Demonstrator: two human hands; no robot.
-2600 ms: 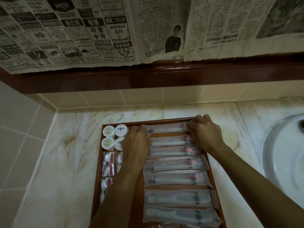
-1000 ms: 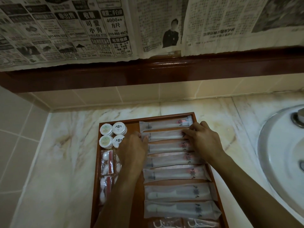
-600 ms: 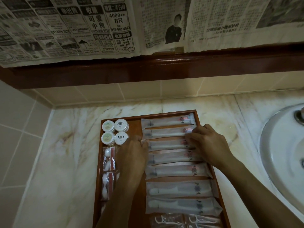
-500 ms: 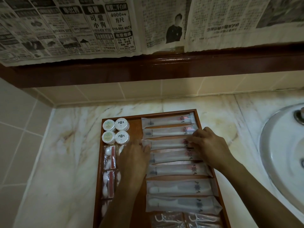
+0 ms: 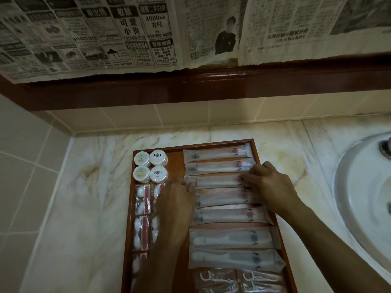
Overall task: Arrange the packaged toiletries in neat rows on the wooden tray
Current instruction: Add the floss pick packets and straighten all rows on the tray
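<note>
Wooden tray [image 5: 129,246]: on the marble bench [image 5: 80,208], holding the toiletries.
Left column: four round tubs [image 5: 150,166], three visible swab packs [image 5: 142,199].
Hands: left hand [image 5: 176,205] and right hand [image 5: 267,185] pinch the third sachet [image 5: 213,181] by its ends.
Long sachets: seven.
Risk: sliding it could skew its neighbours.

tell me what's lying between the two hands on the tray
In the head view, one long clear packet, third from the back, spans from the left hand to the right hand. Each hand touches one end. The wooden tray lies underneath.
</note>
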